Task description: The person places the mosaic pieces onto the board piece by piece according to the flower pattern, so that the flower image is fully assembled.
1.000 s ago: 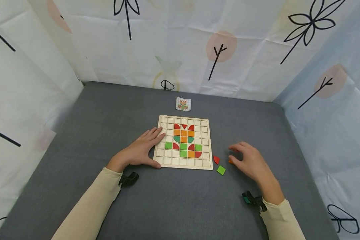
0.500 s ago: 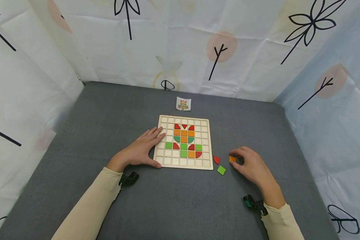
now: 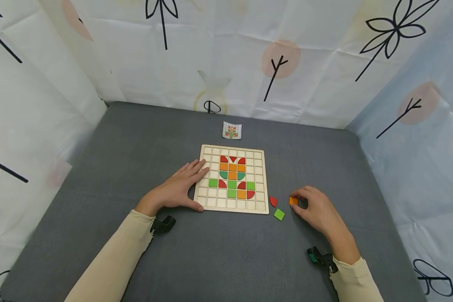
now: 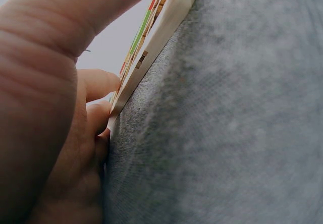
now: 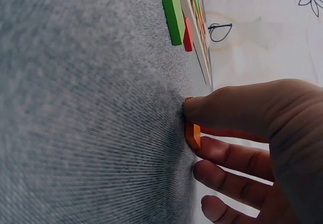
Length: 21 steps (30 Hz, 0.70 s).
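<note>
A wooden grid board (image 3: 215,203) lies flat on the grey table, with red, orange, green and teal tiles set in its middle cells. My left hand (image 3: 177,186) rests on the board's left edge, fingers spread and fairly straight, thumb at the near left corner. To the right of the board, my right hand (image 3: 317,207) pinches an orange square tile (image 5: 192,133) between thumb and fingers, low at the cloth. Between that hand and the board lie a red quarter-round tile (image 3: 273,201) and a green square tile (image 3: 279,214).
Behind the board stands a small pattern card (image 3: 232,131) showing a coloured design on a grid. Grey cloth covers the table (image 3: 226,260). Printed white curtains (image 3: 317,63) hang along the back and both sides.
My right hand has come down slightly and closed its thumb and fingers on the orange tile, which was mostly hidden before. My left hand and the board stay put.
</note>
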Motion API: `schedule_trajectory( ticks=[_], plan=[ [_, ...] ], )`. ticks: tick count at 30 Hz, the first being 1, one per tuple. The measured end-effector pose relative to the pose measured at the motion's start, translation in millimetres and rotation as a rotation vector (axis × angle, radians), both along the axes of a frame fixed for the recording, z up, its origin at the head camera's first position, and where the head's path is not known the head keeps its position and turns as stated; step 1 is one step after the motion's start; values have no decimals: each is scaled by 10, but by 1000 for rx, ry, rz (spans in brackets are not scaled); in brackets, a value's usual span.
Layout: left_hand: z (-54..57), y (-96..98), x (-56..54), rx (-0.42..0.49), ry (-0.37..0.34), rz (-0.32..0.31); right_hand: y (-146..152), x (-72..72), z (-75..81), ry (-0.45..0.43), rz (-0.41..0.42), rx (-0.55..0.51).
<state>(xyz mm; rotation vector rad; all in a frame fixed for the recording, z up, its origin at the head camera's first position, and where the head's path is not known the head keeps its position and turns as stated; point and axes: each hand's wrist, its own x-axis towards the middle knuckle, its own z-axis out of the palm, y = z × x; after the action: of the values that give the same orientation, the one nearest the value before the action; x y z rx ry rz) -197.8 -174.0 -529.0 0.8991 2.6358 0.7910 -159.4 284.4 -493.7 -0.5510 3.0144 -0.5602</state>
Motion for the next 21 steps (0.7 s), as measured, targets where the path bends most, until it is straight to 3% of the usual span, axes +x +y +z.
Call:
schedule_trajectory(
  ticks=[21],
  plan=[
    [51,15,20,9,-2,-4,-180,-79,169,62,64,-41]
  ],
)
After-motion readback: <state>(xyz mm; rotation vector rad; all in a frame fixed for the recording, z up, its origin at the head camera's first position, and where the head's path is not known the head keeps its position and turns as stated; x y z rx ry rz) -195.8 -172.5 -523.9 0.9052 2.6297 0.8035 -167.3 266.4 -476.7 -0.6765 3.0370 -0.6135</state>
